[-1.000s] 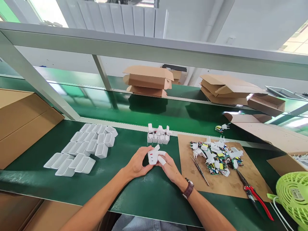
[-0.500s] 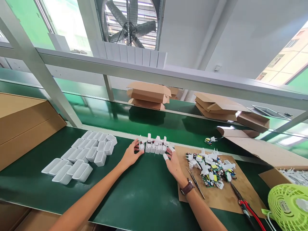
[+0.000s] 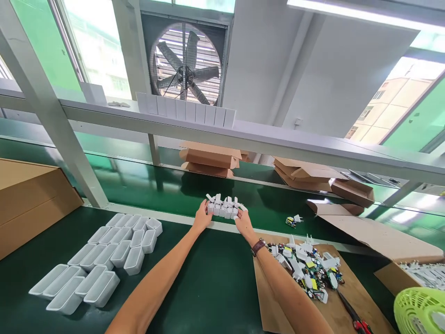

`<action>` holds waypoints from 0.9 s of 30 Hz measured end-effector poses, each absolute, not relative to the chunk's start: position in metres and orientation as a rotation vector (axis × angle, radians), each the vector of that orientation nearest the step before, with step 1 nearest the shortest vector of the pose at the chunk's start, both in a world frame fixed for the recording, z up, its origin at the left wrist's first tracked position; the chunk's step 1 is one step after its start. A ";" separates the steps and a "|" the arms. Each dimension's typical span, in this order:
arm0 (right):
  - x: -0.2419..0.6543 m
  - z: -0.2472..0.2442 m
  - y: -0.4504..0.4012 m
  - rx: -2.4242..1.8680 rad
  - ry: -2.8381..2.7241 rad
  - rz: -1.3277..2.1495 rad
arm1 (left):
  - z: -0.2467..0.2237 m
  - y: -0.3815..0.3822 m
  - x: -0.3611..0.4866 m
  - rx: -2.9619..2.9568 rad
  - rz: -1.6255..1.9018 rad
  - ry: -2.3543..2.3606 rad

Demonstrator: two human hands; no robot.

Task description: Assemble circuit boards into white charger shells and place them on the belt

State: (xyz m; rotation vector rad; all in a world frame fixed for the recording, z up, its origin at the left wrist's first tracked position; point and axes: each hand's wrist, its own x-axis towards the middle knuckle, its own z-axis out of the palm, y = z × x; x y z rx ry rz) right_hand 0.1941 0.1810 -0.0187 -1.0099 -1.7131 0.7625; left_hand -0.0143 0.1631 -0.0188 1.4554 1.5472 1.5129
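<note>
A short row of white plastic charger housings point(image 3: 223, 211), with white plug pieces sticking up from their tops, is squeezed end to end between my two hands. My left hand point(image 3: 202, 218) presses on the left end. At the right end is my right hand point(image 3: 244, 225), with white covers on some fingertips and a watch on the wrist. The row is over the near edge of the green conveyor belt point(image 3: 167, 185); whether it rests there or is lifted, I cannot tell. Open white housings point(image 3: 101, 254) stand grouped on the green table to the left.
Right of my arm, circuit boards with white plugs point(image 3: 306, 266) lie heaped on a cardboard sheet point(image 3: 266, 297), beside red-handled pliers point(image 3: 351, 313). One board point(image 3: 291, 222) sits on the belt. A green fan point(image 3: 419, 311) and an open carton point(image 3: 396, 276) stand right; a large box point(image 3: 31, 208) stands left.
Both hands have moved forward from the table to the belt edge, carrying the housings. The gap in the row has closed. The view has tilted up.
</note>
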 end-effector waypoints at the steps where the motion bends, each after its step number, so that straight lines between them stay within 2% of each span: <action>1: 0.193 -0.019 0.182 -1.047 -1.696 0.760 | -0.017 0.163 -0.014 1.465 1.512 1.544; 5: 0.193 -0.023 0.172 -1.182 -1.598 0.766 | -0.007 0.132 -0.023 1.519 1.485 1.566; 10: 0.198 -0.018 0.144 -1.158 -1.548 0.862 | 0.023 0.044 -0.068 1.866 1.300 1.660; 15: 0.222 0.005 0.118 -1.052 -1.533 0.946 | 0.036 -0.043 -0.144 2.373 1.182 2.063; 19: 0.258 0.039 0.106 -1.018 -1.465 0.932 | 0.025 -0.085 -0.190 2.581 0.917 2.329; 23: 0.303 0.078 0.103 -1.053 -1.357 0.784 | 0.018 -0.086 -0.191 2.704 0.894 2.181; 27: 0.339 0.099 0.083 -1.218 -1.497 0.597 | 0.014 -0.058 -0.143 2.738 0.968 1.792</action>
